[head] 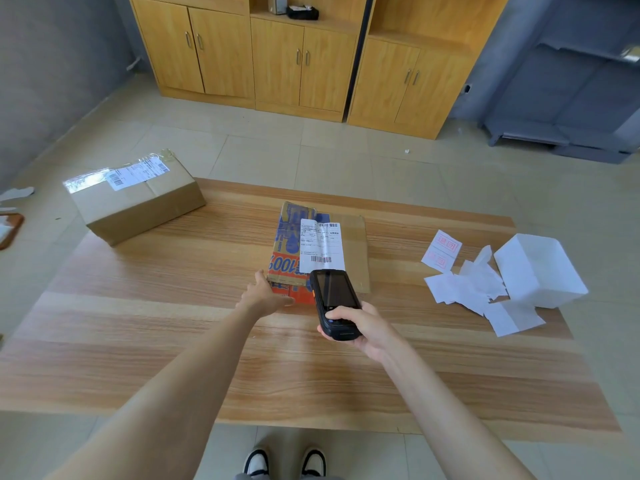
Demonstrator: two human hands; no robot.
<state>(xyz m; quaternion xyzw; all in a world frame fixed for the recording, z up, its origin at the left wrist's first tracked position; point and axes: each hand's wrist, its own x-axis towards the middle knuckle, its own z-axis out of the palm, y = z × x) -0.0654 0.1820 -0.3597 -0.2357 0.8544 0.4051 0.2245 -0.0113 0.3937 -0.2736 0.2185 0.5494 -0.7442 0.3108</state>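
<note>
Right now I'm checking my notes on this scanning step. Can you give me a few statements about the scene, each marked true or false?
1. The right hand grips the handheld scanner. True.
2. The left hand holds a roll of tape. False: it holds nothing and touches the near left corner of the printed parcel.
3. The printed parcel bears a white label with barcodes. True.
4. The brown box sits on the right side of the table. False: it sits at the far left corner, and the white box is on the right.
</note>
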